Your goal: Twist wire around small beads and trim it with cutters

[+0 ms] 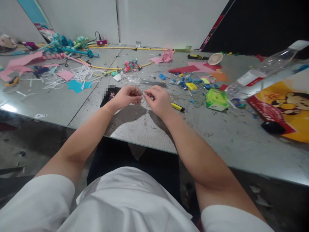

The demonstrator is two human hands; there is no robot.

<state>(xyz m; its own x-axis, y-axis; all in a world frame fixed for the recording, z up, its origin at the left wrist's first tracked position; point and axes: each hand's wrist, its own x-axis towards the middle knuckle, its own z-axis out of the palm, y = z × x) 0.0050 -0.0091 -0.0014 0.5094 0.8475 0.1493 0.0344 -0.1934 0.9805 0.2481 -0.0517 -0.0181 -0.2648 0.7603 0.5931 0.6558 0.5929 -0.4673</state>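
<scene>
My left hand [124, 96] and my right hand [159, 99] are close together above the grey table [137, 129]. Between their fingertips is a thin, bent, looped piece of wire [140, 93]; its full shape is partly hidden by the fingers. Both hands pinch it, thumb against fingers. Beside my left hand lies a flat black object [106, 98], partly blurred out. A yellow and black utility knife [177, 106] sticks out from beneath my right hand. Just beyond the hands lie several thin straight wires [142, 80].
Blue and yellow clay-like bits [191, 86] and a green packet [217, 99] lie to the right. A clear plastic bottle [260, 72] leans near a yellow-red bag [289, 106]. White paper strips [79, 75], pink paper [65, 75] and teal crafted pieces [62, 42] cover the left.
</scene>
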